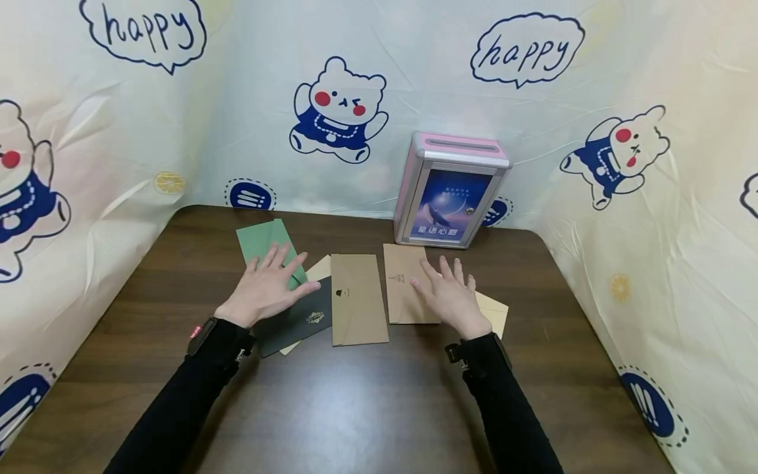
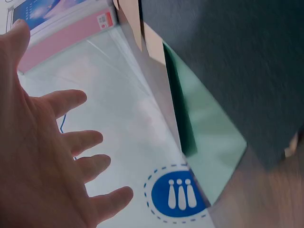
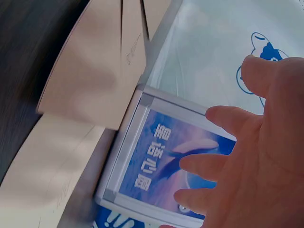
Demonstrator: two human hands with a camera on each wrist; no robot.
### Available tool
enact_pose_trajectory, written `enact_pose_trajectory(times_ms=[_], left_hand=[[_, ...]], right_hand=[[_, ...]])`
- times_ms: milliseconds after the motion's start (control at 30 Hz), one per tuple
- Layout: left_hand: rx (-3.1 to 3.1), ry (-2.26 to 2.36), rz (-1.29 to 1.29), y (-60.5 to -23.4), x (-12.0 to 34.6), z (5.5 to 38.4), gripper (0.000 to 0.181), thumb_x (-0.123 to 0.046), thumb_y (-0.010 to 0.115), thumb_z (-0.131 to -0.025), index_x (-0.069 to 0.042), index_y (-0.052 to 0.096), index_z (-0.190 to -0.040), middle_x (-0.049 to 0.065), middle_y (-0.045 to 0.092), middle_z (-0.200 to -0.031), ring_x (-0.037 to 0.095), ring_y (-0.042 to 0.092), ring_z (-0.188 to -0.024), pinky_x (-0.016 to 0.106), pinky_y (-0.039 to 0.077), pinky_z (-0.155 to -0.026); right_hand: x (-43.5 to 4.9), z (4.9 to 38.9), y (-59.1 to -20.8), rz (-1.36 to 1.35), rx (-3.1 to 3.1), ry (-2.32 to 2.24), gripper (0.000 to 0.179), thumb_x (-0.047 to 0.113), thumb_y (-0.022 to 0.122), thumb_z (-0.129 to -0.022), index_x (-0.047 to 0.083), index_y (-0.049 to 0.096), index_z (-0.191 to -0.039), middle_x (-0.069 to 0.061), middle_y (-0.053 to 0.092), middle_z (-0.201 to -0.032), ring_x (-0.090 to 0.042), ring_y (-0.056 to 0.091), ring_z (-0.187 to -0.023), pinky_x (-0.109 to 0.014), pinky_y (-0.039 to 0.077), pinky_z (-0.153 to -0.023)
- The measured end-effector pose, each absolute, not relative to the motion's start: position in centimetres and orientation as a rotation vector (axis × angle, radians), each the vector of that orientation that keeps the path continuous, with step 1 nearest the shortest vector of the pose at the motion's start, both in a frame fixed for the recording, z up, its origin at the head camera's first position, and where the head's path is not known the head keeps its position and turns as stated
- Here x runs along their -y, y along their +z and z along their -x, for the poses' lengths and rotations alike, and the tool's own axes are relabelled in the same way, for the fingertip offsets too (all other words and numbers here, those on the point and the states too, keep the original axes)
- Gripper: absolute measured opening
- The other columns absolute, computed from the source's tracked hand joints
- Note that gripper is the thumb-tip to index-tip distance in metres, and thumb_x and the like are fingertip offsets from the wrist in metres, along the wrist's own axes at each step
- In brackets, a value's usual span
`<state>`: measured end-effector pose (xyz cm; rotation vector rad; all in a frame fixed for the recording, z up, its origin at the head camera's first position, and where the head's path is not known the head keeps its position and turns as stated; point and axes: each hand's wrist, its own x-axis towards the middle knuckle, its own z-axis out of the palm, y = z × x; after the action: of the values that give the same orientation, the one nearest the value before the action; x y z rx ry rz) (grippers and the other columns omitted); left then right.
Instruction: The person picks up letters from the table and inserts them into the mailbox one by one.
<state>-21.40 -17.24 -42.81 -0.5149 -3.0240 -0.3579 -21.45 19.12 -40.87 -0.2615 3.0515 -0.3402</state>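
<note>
Over the left group of envelopes my left hand (image 1: 264, 288) hovers palm down with its fingers spread, holding nothing. Beneath and around it lie a green envelope (image 1: 258, 239), a dark green-black one (image 1: 299, 320) with a gold emblem, and a cream one (image 1: 320, 268) mostly covered by the others. My right hand (image 1: 451, 299), also with spread fingers and nothing in its grasp, is above a tan envelope (image 1: 404, 293). A pale cream envelope (image 1: 493, 312) pokes out from behind that wrist. Between the two hands a brown kraft envelope (image 1: 360, 309) lies upright on the table.
At the back right of the wooden table (image 1: 349, 408) stands a pink and silver box (image 1: 453, 197) with a slot in its top and a blue picture on its front. A printed cloth (image 1: 249, 131) with bears forms walls behind and at both sides.
</note>
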Motion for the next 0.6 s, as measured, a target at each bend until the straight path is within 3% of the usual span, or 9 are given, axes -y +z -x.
enact_pose_trajectory(times_ms=[133,233,300,367,467,533,600], left_hand=[[3.062,-0.381,0.523,-43.3,16.0,21.9,0.088,-0.079,0.025,-0.08,-0.018,0.027,-0.144,0.016,0.014,-0.151,0.035,0.005,-0.135,0.063,0.009,-0.103],[3.073,-0.342,0.513,-43.6,15.0,22.1,0.089,-0.079,0.031,-0.079,-0.012,0.038,-0.138,0.016,0.03,-0.144,0.035,0.021,-0.132,0.06,0.018,-0.102],[3.068,-0.31,0.504,-43.8,14.3,22.2,0.082,-0.075,0.04,-0.079,-0.009,0.051,-0.126,0.015,0.048,-0.127,0.032,0.042,-0.117,0.054,0.034,-0.094],[3.05,-0.291,0.496,-43.8,13.5,22.5,0.068,-0.069,0.049,-0.078,-0.009,0.061,-0.106,0.01,0.057,-0.099,0.027,0.053,-0.091,0.047,0.044,-0.077],[3.06,-0.352,0.439,-43.6,12.1,23.3,0.05,-0.061,0.058,-0.078,-0.011,0.058,-0.074,0.004,0.05,-0.069,0.021,0.049,-0.06,0.039,0.043,-0.052],[3.088,-0.391,0.37,-43.6,11.1,24.2,0.049,-0.06,0.058,-0.078,-0.012,0.054,-0.068,0.004,0.05,-0.065,0.022,0.049,-0.057,0.039,0.042,-0.049],[3.136,-0.431,0.278,-43.6,10.4,25.2,0.051,-0.061,0.058,-0.078,-0.011,0.057,-0.071,0.007,0.054,-0.068,0.025,0.051,-0.06,0.041,0.043,-0.051]], right_hand=[[-18.5,21.5,-41.1,0.293,-3.053,-0.335,0.069,0.069,0.018,-0.088,0.029,0.023,-0.145,-0.018,0.017,-0.149,-0.041,0.002,-0.134,-0.068,0.009,-0.1],[-17.9,21.5,-41.3,0.325,-3.043,-0.369,0.067,0.066,0.023,-0.09,0.026,0.027,-0.144,-0.018,0.021,-0.148,-0.043,0.007,-0.133,-0.067,0.013,-0.099],[-17.5,21.5,-41.4,0.351,-3.029,-0.39,0.063,0.062,0.026,-0.092,0.026,0.031,-0.143,-0.018,0.023,-0.147,-0.043,0.01,-0.132,-0.068,0.014,-0.099],[-17.1,21.5,-41.4,0.379,-3.013,-0.406,0.06,0.06,0.03,-0.092,0.024,0.034,-0.141,-0.019,0.026,-0.146,-0.044,0.013,-0.132,-0.068,0.017,-0.098],[-16.4,21.4,-41.5,0.411,-2.984,-0.428,0.06,0.06,0.03,-0.092,0.023,0.037,-0.14,-0.019,0.029,-0.145,-0.043,0.014,-0.131,-0.068,0.019,-0.097],[-15.8,21.5,-41.4,0.431,-2.97,-0.443,0.06,0.059,0.032,-0.092,0.022,0.038,-0.139,-0.018,0.03,-0.144,-0.043,0.016,-0.131,-0.067,0.021,-0.097],[-15.2,21.6,-41.3,0.447,-2.964,-0.464,0.059,0.057,0.034,-0.092,0.022,0.039,-0.138,-0.018,0.033,-0.143,-0.043,0.018,-0.131,-0.067,0.023,-0.096]])
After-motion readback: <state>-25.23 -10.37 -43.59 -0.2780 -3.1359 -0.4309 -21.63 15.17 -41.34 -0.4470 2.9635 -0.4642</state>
